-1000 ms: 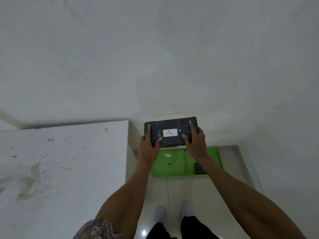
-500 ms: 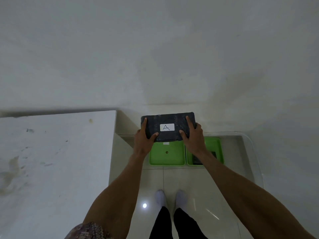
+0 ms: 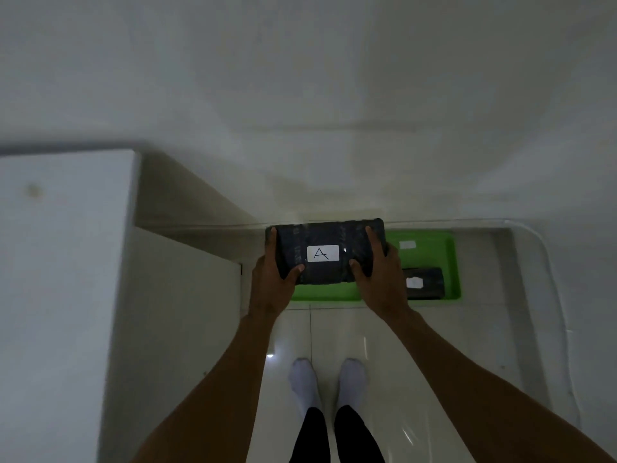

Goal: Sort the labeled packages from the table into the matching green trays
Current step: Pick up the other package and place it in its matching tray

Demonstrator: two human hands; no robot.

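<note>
Package "A" (image 3: 329,250) hangs over the left green tray (image 3: 325,293), gripped at both ends, not yet set down.

Left hand (image 3: 273,279) and right hand (image 3: 379,279) each clamp a short end of the dark wrapped package, thumbs on its top face and fingers curled round the far edge; it sits at centre frame, above the floor. One smaller dark package (image 3: 423,283) with a white label already lies in the right green tray (image 3: 451,262), so I judge the sorting partly done, with this parcel the step in hand. What is left I cannot tell: the white table (image 3: 63,262) at the left is cut off and shows nothing on its visible part. The held package hides most of the left tray, and both the right tray's tag (image 3: 407,244) and the smaller package's label are too blurred to read.
</note>
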